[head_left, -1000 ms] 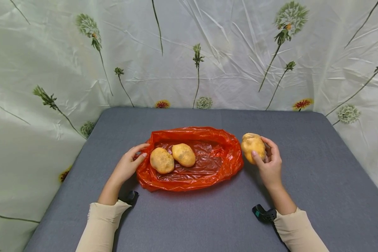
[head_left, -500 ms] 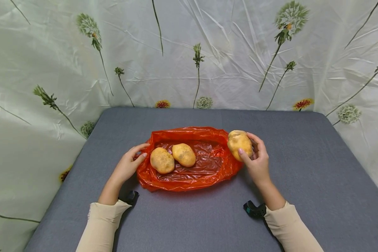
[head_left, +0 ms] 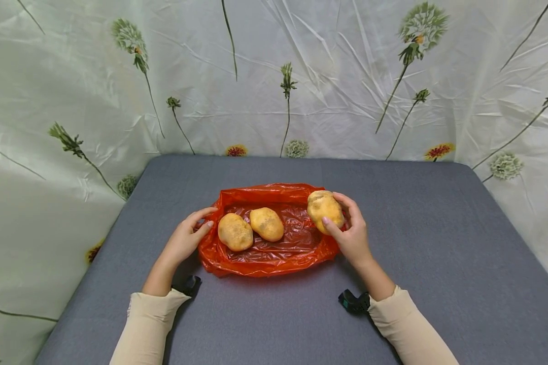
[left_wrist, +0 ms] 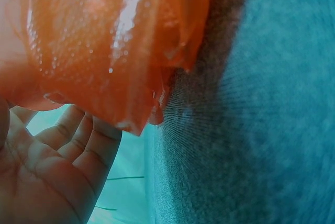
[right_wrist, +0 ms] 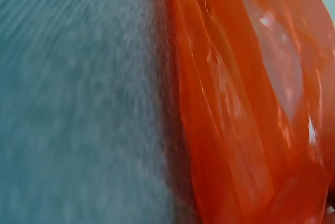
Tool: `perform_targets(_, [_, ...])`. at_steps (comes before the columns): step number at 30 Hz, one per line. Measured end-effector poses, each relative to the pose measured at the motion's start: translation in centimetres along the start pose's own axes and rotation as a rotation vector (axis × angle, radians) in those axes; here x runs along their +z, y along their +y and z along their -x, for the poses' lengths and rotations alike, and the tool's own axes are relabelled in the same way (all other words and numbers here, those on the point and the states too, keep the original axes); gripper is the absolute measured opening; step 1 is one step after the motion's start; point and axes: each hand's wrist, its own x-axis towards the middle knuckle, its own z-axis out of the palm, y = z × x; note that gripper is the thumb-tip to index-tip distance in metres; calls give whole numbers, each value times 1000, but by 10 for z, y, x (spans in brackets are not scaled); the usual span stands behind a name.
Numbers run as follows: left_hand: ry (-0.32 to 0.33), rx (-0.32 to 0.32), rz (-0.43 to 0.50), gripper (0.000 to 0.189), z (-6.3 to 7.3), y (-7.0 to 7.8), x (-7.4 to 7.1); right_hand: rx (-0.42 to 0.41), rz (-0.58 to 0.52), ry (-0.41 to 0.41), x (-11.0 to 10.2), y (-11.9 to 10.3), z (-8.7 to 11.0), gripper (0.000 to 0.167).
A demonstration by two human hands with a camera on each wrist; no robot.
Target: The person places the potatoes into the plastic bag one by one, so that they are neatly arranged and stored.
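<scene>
A red plastic bag (head_left: 278,266) lies spread on the table with its mouth facing up and its rim folded outward. Two potatoes, one on the left (head_left: 235,232) and one beside it (head_left: 267,224), rest inside its left half. My left hand (head_left: 187,235) holds the bag's left rim between thumb and fingers; red plastic hides part of those fingers in the left wrist view. With my right hand (head_left: 353,233) I grip a third potato (head_left: 324,210), held over the bag's right end. In the right wrist view the bag (right_wrist: 230,103) fills the right side and the held potato is hidden.
The grey table (head_left: 274,324) extends around the bag on all sides. Behind it hangs a pale curtain (head_left: 255,111) printed with flowers. A black wrist device (head_left: 353,301) sits on the right forearm, and another device (head_left: 188,286) on the left.
My right hand has carried its potato leftward, from beside the bag to over its right end. The left hand and the two potatoes in the bag have stayed put.
</scene>
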Motion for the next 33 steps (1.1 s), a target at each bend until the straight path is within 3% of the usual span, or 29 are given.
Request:
perform_targets(16, [-4, -7, 9, 36, 0, 0, 0, 66, 80, -100, 27, 0, -6, 50])
perform_targets(27, [-2, 1, 4, 36, 0, 1, 0, 83, 132, -170, 33, 2, -9, 49])
perform_targets(33, [-2, -5, -6, 36, 0, 1, 0, 146, 161, -226, 33, 2, -9, 48])
